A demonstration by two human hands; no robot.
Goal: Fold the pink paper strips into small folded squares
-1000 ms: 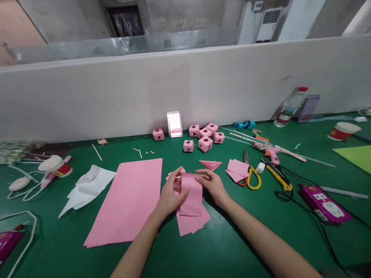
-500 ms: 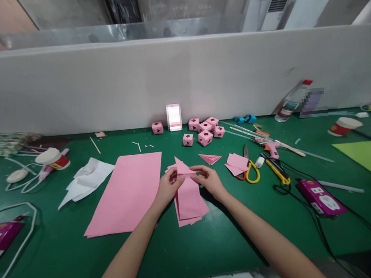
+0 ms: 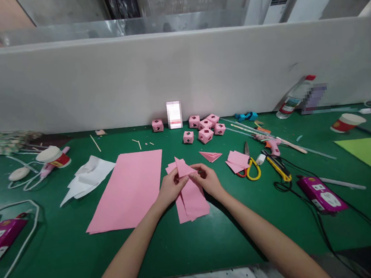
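My left hand point(image 3: 170, 186) and my right hand point(image 3: 207, 179) both pinch a small pink paper piece point(image 3: 183, 167), whose folded corner points up between them. Under the hands lies a stack of pink paper squares point(image 3: 193, 203) on the green table point(image 3: 214, 240). A large pink sheet point(image 3: 128, 191) lies flat just left of my left hand. A folded pink triangle point(image 3: 210, 155) and more pink squares point(image 3: 237, 160) lie to the right.
Several pink paper cubes point(image 3: 204, 131) sit near the white wall. Scissors point(image 3: 251, 168), a glue gun point(image 3: 272, 145), a utility knife point(image 3: 279, 167) and a purple power strip point(image 3: 322, 194) lie at right. White paper point(image 3: 86, 178), a cup point(image 3: 54, 157) and another power strip point(image 3: 1, 239) lie at left.
The pink piece went from lying curled over the stack to being lifted and folded, with one corner now pointing up between my fingers. The view has tilted down slightly.
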